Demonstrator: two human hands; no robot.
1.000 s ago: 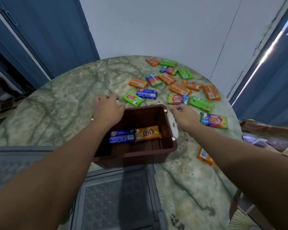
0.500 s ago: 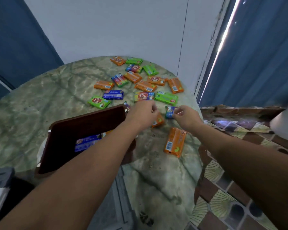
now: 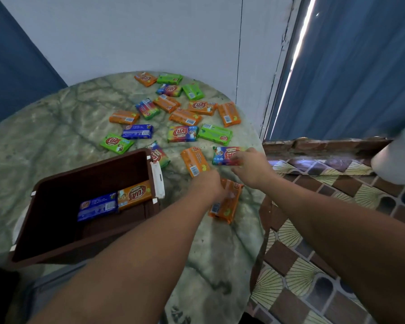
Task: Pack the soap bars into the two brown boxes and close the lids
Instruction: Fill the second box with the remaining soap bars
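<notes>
One open brown box [image 3: 92, 170] stands on the table at the left, with a blue soap bar [image 3: 97, 206] and an orange soap bar [image 3: 135, 194] lying inside. Several more wrapped bars, orange, green, blue and multicolour, are scattered beyond it. My left hand [image 3: 208, 183] reaches right of the box, its fingers closed on the far end of an orange soap bar [image 3: 226, 206] that lies on the table. My right hand [image 3: 251, 168] pinches the right edge of a multicolour soap bar [image 3: 223, 156]. Another orange bar [image 3: 194, 161] lies just left of it.
The round marble table [image 3: 45, 127] ends close to the right of my hands, with a patterned tile floor [image 3: 313, 230] below. A white latch [image 3: 157, 176] sticks out of the box's right wall. A white object [image 3: 398, 157] sits at the far right.
The view swung right. My left hand left the box and now sits on the near orange bar. My right hand has taken hold of the multicolour bar.
</notes>
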